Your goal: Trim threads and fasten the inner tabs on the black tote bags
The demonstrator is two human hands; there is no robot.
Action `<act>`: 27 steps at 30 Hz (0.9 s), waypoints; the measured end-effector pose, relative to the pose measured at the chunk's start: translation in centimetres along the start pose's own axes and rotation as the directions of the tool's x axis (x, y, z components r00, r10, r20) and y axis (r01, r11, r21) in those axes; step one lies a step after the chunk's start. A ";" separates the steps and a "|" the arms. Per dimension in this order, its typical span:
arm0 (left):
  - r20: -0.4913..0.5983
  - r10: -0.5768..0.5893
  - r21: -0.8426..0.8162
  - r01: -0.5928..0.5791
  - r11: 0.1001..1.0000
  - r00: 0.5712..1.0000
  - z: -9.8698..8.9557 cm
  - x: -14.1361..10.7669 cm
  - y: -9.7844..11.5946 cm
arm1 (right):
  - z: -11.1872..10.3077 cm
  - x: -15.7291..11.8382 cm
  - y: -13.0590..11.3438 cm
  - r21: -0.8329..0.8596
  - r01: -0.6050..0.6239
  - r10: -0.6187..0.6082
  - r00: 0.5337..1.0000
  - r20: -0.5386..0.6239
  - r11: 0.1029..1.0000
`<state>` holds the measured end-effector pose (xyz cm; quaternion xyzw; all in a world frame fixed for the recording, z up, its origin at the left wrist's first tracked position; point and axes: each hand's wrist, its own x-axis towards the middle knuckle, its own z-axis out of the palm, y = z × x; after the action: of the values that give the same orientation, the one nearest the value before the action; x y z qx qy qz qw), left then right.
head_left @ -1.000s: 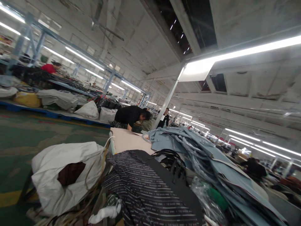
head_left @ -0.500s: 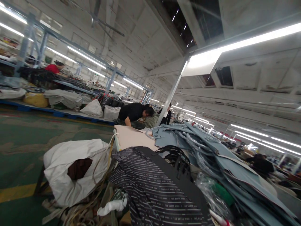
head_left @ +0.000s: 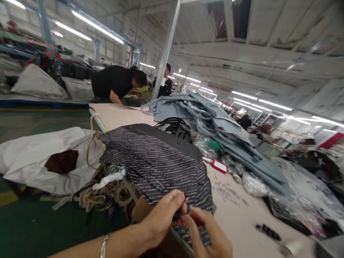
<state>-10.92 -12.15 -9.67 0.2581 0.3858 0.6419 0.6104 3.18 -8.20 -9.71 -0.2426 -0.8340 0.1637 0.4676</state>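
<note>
My left hand point(head_left: 165, 213), with a silver bracelet point(head_left: 104, 245) on its wrist, is closed around a small dark thing that its fingers mostly cover. Right beside it, the thumb and forefinger of my right hand point(head_left: 211, 236) come together in a pinch; what is between them is too small to make out. Both hands are over the near edge of a stack of black fabric pieces point(head_left: 161, 161) printed with rows of white lettering. Black straps or handles point(head_left: 176, 125) lie at the stack's far side.
Blue-grey panels point(head_left: 223, 125) pile up on the table point(head_left: 236, 215), near a red-and-white bottle point(head_left: 219, 166), scattered small pieces point(head_left: 228, 193) and a row of black bits point(head_left: 268, 232). A white sack point(head_left: 24, 154) and strap rolls point(head_left: 123, 193) are at left. A co-worker point(head_left: 115, 84) leans over the far end.
Both my hands have come into view, closed near each other above the black fabric. My view has tilted down and turned right, showing more of the tabletop.
</note>
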 end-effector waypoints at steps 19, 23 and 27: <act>0.264 0.018 0.314 -0.104 0.944 0.964 -0.9 -0.9 0.6 | -2.2 1.9 0.1 -0.153 0.226 -0.201 0.966 0.163 0.962; 0.232 0.046 0.378 -0.133 0.916 0.972 -0.7 -1.0 0.3 | -1.0 1.0 1.6 -0.206 0.322 -0.298 0.944 0.139 0.924; 0.210 0.094 0.505 -0.191 0.842 0.973 -1.0 -0.6 0.1 | 1.3 0.5 2.5 -0.356 0.267 -0.317 0.944 -0.089 0.896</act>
<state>-11.71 -12.87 -10.04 0.4980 0.4691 0.5313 0.4996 2.46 -5.88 -11.29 -0.2026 -0.8404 -0.0725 0.4975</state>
